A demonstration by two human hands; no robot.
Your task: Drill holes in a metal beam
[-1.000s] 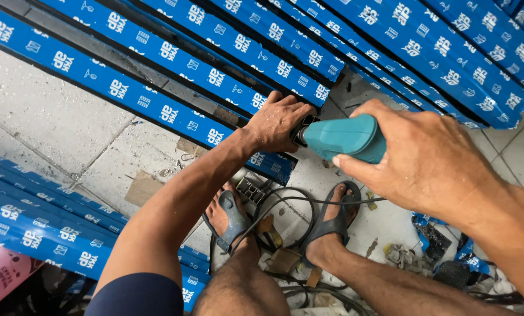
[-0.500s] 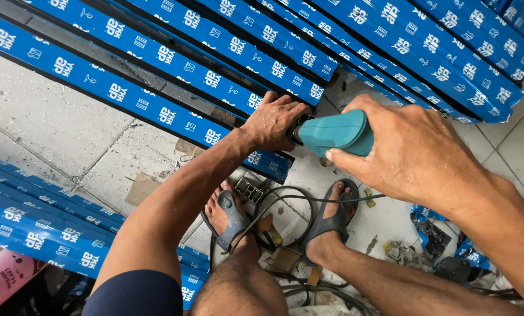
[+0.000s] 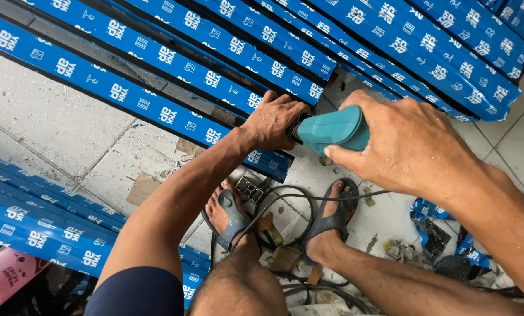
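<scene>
- Both hands are busy on one tool: the right hand [image 3: 414, 143] is wrapped tight round the body of a teal plastic power tool [image 3: 332, 129], and the left hand [image 3: 273, 120] is closed down at its front end, pressing on the end of a long metal profile wrapped in blue printed film [image 3: 156, 111]
- Hands sit close together, the tool's nose bridging the gap between them; what bit it carries is hidden under the left hand's fingers [image 3: 294, 108]
- That tool looks compact and stiff, moderately heavy I'd judge, its smooth shell best gripped round the fat middle as it is now
- The profile lies slantwise across the pale concrete floor [image 3: 57, 129], its near end just above the person's feet; rigid and long, I'd say awkward to swing, and the film likely slick, so holding near the end makes sense
- More blue-wrapped profiles [image 3: 390, 41] are stacked alongside and beyond, another bundle [image 3: 33, 222] lies at the lower left
- A black power cord [image 3: 285, 205] loops between the sandalled feet [image 3: 332, 222], right where it could snag
- Torn scraps of blue film [image 3: 428, 213] and cardboard bits litter the floor to the right
</scene>
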